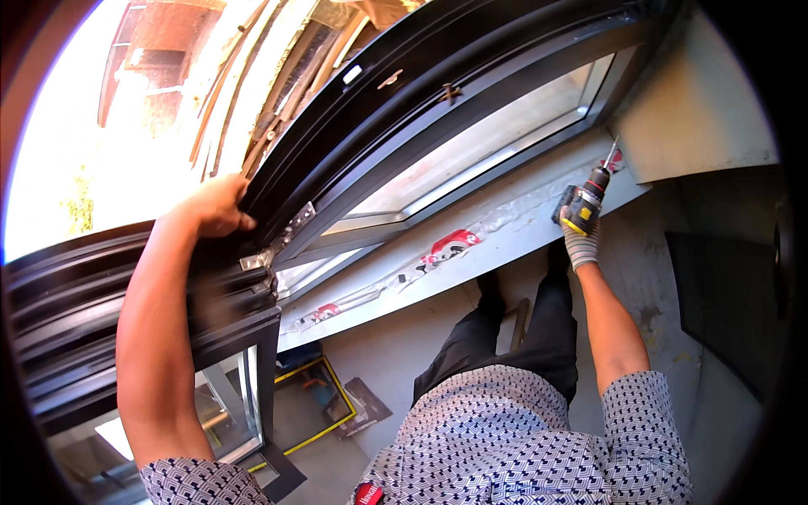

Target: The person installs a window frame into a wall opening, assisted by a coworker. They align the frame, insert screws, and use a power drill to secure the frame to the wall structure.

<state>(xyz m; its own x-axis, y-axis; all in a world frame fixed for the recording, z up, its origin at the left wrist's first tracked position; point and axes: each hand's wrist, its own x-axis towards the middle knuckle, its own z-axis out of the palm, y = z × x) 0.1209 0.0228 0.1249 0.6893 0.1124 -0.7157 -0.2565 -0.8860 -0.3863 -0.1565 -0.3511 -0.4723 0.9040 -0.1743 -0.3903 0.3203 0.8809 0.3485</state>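
Observation:
My bare left hand is closed over the outer edge of the black window frame, with its fingertips partly hidden. My right hand, in a light knit glove, grips a black and yellow cordless drill off to the right. A long bit points up and away from me, over the end of the white sill. Metal hinge hardware sits on the frame just right of my left hand. A glazed sash slants across the upper middle.
Torn clear plastic film with red patches lies along the sill. Another glazed sash stands at lower left. Below are a yellow-edged panel and a dark flat piece. Wooden boards are outside. A dark panel is at right.

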